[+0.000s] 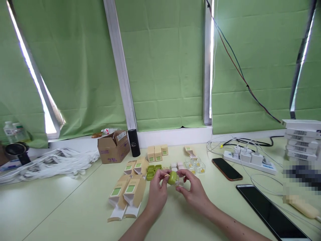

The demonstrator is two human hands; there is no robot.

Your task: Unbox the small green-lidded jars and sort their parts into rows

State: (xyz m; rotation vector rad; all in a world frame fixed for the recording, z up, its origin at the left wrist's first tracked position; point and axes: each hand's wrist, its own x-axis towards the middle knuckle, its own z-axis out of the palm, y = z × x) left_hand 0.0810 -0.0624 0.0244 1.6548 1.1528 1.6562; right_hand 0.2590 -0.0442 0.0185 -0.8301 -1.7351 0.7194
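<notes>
Both hands meet over the table in the middle of the head view. My left hand (158, 188) pinches a small rounded green plastic case (172, 178). My right hand (195, 190) grips a small clear plastic cup (179, 181) against the case's right side; whether they are joined I cannot tell. Just beyond my left hand are several open green cases (150, 173). White round pieces (174, 166) lie past my fingers, with several clear cups (198, 165) with yellowish centres to their right. Left of my left hand lie opened beige cartons (134, 189) with green labels.
Closed beige boxes (157, 154) stand farther back, near a cardboard box (114, 147) and a black cylinder (133, 143). On the right are a phone (227, 169), a tablet (272, 212), a power strip (249, 161) with cables and stacked white boxes (302, 140). White strips (50, 164) lie left.
</notes>
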